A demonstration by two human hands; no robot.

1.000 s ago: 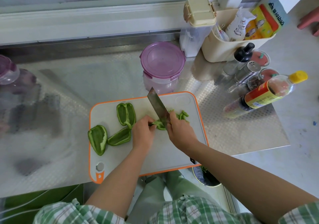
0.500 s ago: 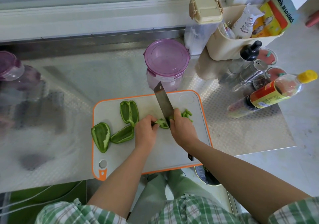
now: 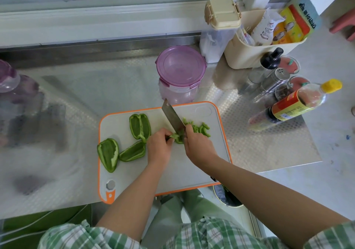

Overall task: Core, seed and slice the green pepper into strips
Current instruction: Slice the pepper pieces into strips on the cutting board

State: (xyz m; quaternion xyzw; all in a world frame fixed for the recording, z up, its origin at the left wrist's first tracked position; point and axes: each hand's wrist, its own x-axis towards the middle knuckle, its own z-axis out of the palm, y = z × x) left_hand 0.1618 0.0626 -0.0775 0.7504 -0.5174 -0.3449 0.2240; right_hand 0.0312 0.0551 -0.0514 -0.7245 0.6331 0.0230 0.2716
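On the white cutting board (image 3: 172,172) with the orange rim, the left hand (image 3: 159,145) holds a small pepper piece (image 3: 177,137) with its fingers curled on it; the right hand (image 3: 199,147) is closed around the handle of the knife (image 3: 172,117), and the handle itself is hidden under the hand; the blade points away from the person and its edge is at the right side of the held piece, just beside the left fingertips. To the right of the blade lies a small heap of cut strips (image 3: 201,128); to the left of the hands lie three larger pepper parts with the inside up, one upper part (image 3: 139,126), one at the left rim (image 3: 108,153) and one lower part (image 3: 132,151) between them. The board lies on the metal surface (image 3: 259,143); behind it stands a container with a purple lid (image 3: 180,66), and to the right a bottle with a yellow cap (image 3: 295,104) among other bottles.
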